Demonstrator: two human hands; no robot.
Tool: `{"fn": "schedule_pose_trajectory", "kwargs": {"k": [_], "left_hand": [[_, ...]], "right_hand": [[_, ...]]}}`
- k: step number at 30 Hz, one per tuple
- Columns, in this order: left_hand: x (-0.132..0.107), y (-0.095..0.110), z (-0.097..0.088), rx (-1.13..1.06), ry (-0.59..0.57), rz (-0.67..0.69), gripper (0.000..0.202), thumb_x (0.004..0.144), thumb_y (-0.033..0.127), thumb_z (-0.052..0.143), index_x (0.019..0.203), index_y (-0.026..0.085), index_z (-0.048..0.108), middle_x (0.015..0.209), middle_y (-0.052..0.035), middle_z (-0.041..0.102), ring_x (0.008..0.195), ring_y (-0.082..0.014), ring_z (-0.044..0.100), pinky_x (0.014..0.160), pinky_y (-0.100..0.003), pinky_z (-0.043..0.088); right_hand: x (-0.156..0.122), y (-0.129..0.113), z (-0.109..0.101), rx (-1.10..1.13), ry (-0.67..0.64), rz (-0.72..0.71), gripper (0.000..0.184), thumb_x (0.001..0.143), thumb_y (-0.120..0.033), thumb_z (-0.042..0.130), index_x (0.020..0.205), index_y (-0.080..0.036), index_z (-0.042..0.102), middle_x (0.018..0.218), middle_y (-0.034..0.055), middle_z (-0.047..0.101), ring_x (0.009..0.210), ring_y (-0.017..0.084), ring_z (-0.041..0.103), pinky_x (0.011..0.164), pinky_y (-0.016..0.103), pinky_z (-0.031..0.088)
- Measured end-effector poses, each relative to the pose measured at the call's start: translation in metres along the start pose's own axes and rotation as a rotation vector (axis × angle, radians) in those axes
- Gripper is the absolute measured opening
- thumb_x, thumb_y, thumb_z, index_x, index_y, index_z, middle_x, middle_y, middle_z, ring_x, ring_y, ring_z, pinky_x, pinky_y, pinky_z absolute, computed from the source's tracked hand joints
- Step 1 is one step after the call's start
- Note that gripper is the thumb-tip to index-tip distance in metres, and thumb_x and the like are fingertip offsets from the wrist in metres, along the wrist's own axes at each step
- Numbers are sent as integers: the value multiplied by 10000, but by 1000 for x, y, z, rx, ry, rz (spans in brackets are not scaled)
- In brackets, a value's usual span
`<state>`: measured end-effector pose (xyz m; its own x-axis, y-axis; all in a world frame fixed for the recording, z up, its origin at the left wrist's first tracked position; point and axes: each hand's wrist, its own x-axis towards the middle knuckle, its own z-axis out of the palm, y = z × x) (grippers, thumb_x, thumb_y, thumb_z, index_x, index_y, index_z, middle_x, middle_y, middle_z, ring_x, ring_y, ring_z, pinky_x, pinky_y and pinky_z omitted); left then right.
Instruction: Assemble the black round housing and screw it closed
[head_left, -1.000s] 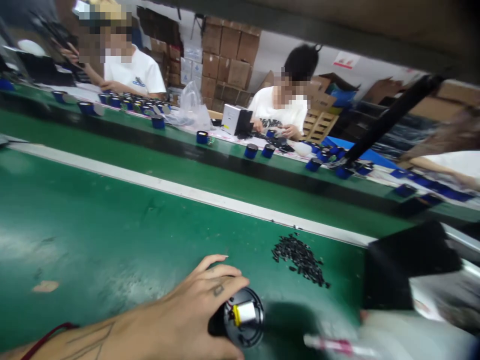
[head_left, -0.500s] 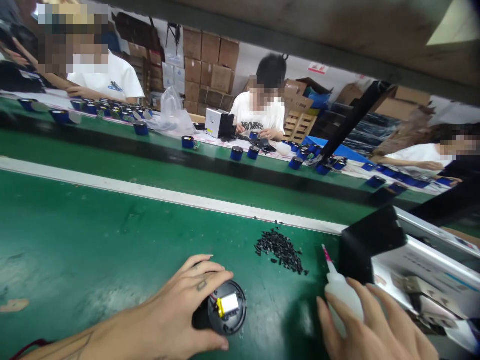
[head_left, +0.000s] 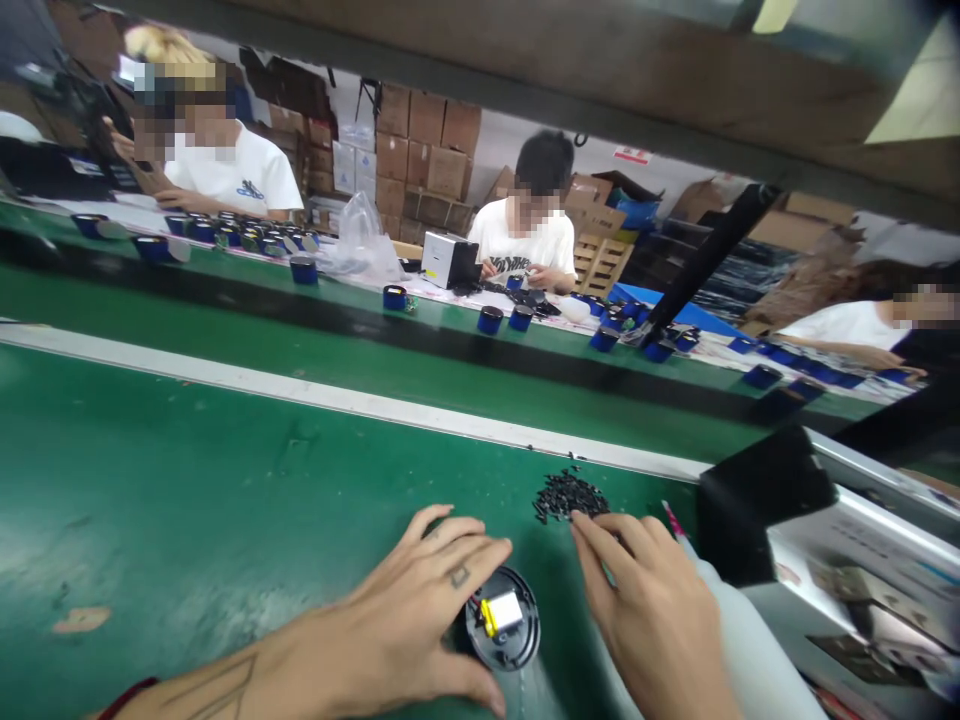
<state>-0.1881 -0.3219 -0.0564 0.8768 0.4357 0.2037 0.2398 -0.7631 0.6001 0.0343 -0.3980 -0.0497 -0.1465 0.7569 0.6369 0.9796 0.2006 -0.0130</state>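
My left hand point(head_left: 420, 615) is wrapped round the side of a black round device point(head_left: 502, 625), which lies on the green belt point(head_left: 187, 500) with a small yellow battery showing in its open top. My right hand point(head_left: 645, 610) stretches forward with its fingers out, and the fingertips touch the near edge of a pile of small black parts point(head_left: 566, 495). A white squeeze bottle point(head_left: 742, 640) with a pink tip lies just right of that hand, no longer in its grip.
A black box point(head_left: 757, 495) and a silver machine point(head_left: 870, 560) stand at the right of the belt. Across a white strip point(head_left: 337, 400), several blue cylinders point(head_left: 491, 320) line the far table, where three people sit working. Cardboard boxes are stacked behind them.
My right hand came in with the white bottle, then left it and reached forward to the pile of black parts. My left hand stayed on the round device.
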Motion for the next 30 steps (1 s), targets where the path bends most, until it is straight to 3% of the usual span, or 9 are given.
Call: {"fn": "schedule_pose_trajectory", "kwargs": {"k": [2, 5, 8, 12, 18, 20, 22, 26, 30], "left_hand": [[0, 2, -6, 9, 155, 90, 860, 713, 613, 730, 1382, 144, 461, 1316, -185, 586, 1260, -368, 484, 1102, -624, 254], [-5, 14, -21, -240, 382, 13, 468, 856, 523, 631, 1190, 195, 624, 1074, -78, 705, 992, -230, 627, 929, -396, 475], [-11, 25, -35, -715, 342, -197, 273, 961, 390, 533, 901, 182, 700, 750, 4, 685, 656, -106, 603, 631, -215, 499], [-17, 23, -47, -1019, 356, -268, 350, 921, 417, 587, 759, 122, 684, 664, -16, 650, 563, -89, 558, 557, -202, 475], [-26, 1, -62, -846, 422, -325, 258, 903, 342, 605, 796, 132, 712, 764, -38, 701, 623, -105, 563, 541, -194, 465], [-27, -5, -64, -683, 432, -375, 263, 896, 333, 600, 752, 138, 703, 724, -23, 693, 610, -108, 560, 547, -200, 456], [-26, -11, -62, -485, 404, -391, 287, 913, 310, 563, 711, 141, 676, 672, -6, 666, 610, -106, 565, 574, -200, 447], [-27, -18, -51, -327, 330, -328, 310, 983, 251, 403, 817, 159, 649, 769, -5, 661, 684, -109, 587, 644, -207, 457], [-29, -16, -43, -272, 215, -235, 261, 937, 110, 412, 1010, 181, 652, 894, -10, 670, 754, -111, 594, 710, -204, 466]], "right_hand": [[10, -17, -9, 207, 67, -14, 143, 918, -100, 561, 1030, -122, 648, 905, 66, 591, 784, 164, 538, 700, 301, 459], [27, -45, -15, 503, 63, -52, 250, 889, -64, 603, 1094, -202, 629, 951, 31, 573, 792, 113, 561, 656, 220, 503], [45, -66, -12, 635, 120, -66, 292, 878, -51, 619, 1102, -232, 663, 889, 22, 539, 743, 101, 527, 573, 203, 470], [65, -73, -10, 639, 114, -124, 280, 882, -58, 619, 1085, -234, 697, 859, 22, 529, 712, 100, 501, 572, 215, 447], [80, -51, -7, 600, -204, -134, 221, 916, -402, 628, 1084, -260, 653, 1021, -2, 634, 824, 118, 634, 677, 198, 530], [73, -55, 4, 397, -260, -162, 441, 702, -538, 804, 995, -235, 675, 940, 6, 648, 798, 197, 623, 670, 322, 519], [63, -65, 17, 289, -343, -232, 435, 497, -425, 926, 770, -207, 666, 757, 1, 635, 708, 244, 587, 624, 382, 453], [50, -70, 23, 372, -374, -232, 129, 804, -114, 628, 754, -232, 634, 689, -45, 616, 687, 171, 578, 644, 326, 427], [45, -39, 10, 695, -438, 25, 139, 965, -299, 546, 918, -320, 675, 932, -86, 668, 850, 75, 638, 715, 133, 495]]}}
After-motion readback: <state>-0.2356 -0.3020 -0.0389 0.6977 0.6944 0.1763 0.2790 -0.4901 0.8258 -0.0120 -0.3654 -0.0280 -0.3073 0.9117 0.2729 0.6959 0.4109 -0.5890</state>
